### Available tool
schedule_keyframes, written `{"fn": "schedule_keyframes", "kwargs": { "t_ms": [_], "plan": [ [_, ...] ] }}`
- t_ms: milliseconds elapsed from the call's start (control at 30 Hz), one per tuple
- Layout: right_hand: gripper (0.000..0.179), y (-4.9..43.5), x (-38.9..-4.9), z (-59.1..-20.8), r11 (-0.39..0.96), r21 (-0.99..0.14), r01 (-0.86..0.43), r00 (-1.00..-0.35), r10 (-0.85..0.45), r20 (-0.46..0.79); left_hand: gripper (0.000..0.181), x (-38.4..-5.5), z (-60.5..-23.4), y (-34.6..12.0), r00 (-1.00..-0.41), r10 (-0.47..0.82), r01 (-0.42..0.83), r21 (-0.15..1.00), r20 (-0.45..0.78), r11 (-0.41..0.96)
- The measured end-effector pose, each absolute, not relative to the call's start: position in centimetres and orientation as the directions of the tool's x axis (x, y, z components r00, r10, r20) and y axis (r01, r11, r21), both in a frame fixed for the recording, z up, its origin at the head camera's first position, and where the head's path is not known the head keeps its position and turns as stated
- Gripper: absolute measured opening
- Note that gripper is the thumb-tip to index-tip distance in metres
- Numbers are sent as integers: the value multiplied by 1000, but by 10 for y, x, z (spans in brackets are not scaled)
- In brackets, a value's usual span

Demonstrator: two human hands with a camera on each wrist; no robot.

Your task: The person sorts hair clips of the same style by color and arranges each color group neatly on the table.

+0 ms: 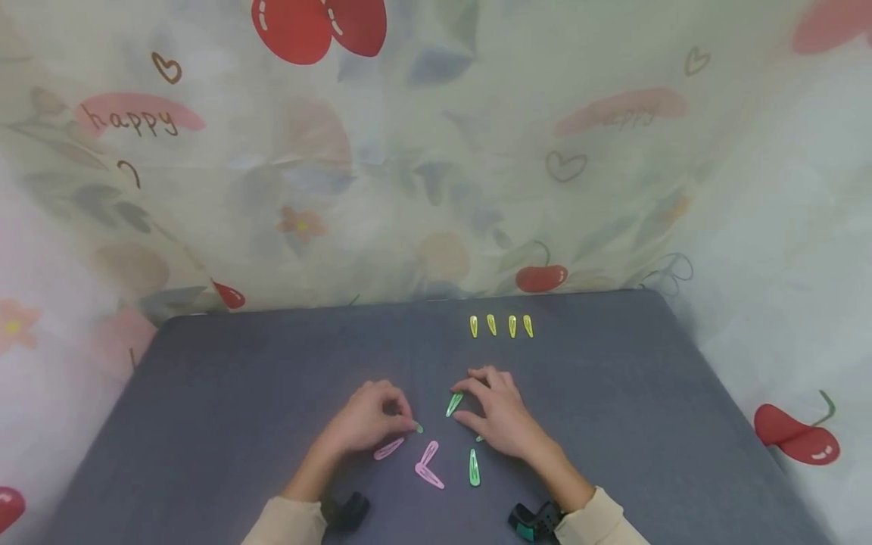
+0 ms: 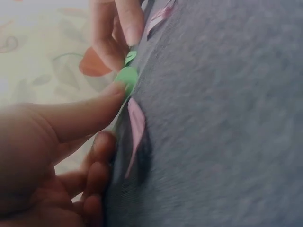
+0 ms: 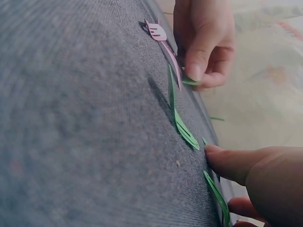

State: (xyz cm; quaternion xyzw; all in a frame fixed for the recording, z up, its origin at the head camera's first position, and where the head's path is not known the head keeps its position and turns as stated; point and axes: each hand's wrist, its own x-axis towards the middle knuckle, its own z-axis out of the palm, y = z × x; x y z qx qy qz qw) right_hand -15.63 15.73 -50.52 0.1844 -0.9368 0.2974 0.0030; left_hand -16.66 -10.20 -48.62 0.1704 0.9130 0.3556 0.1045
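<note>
My left hand [image 1: 371, 416] pinches a small green hair clip [image 2: 127, 78] between thumb and fingers, so that only its end shows. Facing it, my right hand [image 1: 500, 416] holds another green hair clip [image 1: 454, 404] between index finger and thumb. A third green clip [image 3: 218, 196] lies mostly hidden beneath the right hand. Nearer to me, one more green clip [image 1: 474, 468] rests on the cloth. By the left hand is a pink clip [image 1: 389, 449]; two others, an upper pink clip [image 1: 429, 453] and a lower pink clip [image 1: 431, 476], meet in a V.
Several yellow hair clips [image 1: 512, 326] stand in a row at the back of the dark grey table [image 1: 272, 363]. Behind and beside the table hangs a printed curtain [image 1: 409, 189] with cherries and flowers. Dark bands circle both wrists below light sleeves [image 1: 286, 522].
</note>
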Motion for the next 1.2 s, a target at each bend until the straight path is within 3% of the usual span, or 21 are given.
{"fn": "schedule_keyframes", "kwargs": {
  "t_ms": [167, 433, 633, 967, 1200],
  "plan": [
    [35, 157, -157, -505, 757, -557, -342, -933, -345, 104, 10, -170, -483, -104, -936, 338, 176, 706, -95, 686],
    [36, 157, -156, -506, 758, -547, -355, -928, -359, 104, 19, -184, -479, -109, -976, 215, 131, 704, -31, 698],
    [38, 157, -157, -506, 759, -555, -340, -932, -352, 89, 13, -210, -471, -121, -993, 108, 49, 727, -35, 685],
    [37, 159, -156, -508, 758, -564, -326, -936, -345, 78, 21, -262, -484, -151, -1000, -14, -22, 700, -17, 714],
    [37, 159, -157, -507, 756, -568, -325, -935, -348, 72, 25, -279, -487, -158, -997, -62, -70, 688, -37, 723]
  ]
}}
